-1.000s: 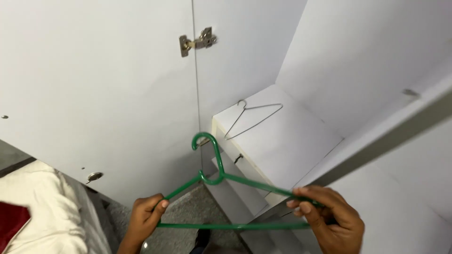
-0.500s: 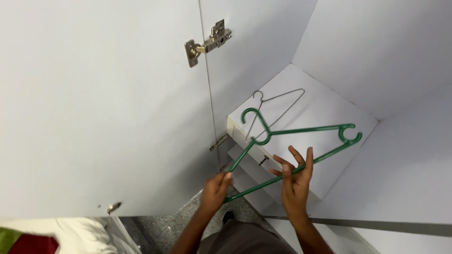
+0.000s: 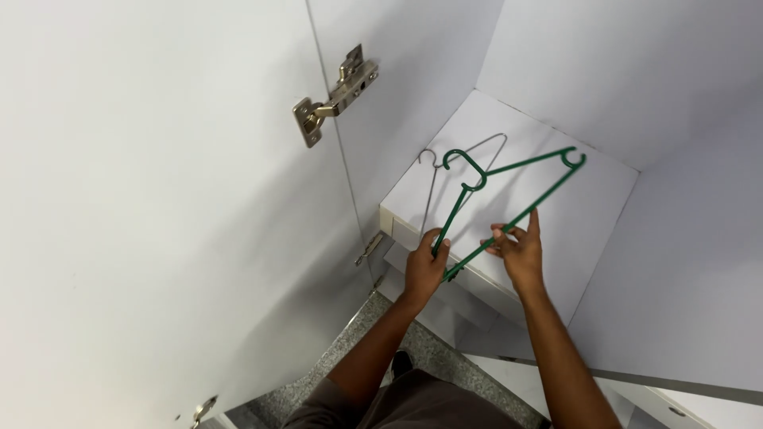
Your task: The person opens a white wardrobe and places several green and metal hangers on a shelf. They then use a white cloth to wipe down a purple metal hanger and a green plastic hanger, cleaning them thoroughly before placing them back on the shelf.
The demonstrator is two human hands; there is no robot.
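Observation:
I hold a green plastic hanger (image 3: 509, 184) over a white cabinet shelf (image 3: 572, 214). My left hand (image 3: 424, 268) grips the hanger's near corner. My right hand (image 3: 515, 250) pinches the long bottom bar, fingers partly spread. The hanger's hook points left and its far corner reaches toward the back of the shelf. A thin grey wire hanger (image 3: 453, 171) lies flat on the shelf just beneath the green one.
An open white cabinet door (image 3: 159, 222) stands to the left with a metal hinge (image 3: 334, 95) near its top. White cabinet walls (image 3: 683, 238) close in the shelf at the back and right. Speckled grey floor (image 3: 358, 349) shows below.
Both hands have carried the green hanger up and forward, from below the shelf edge to above the shelf. It has turned so its far end points toward the back corner.

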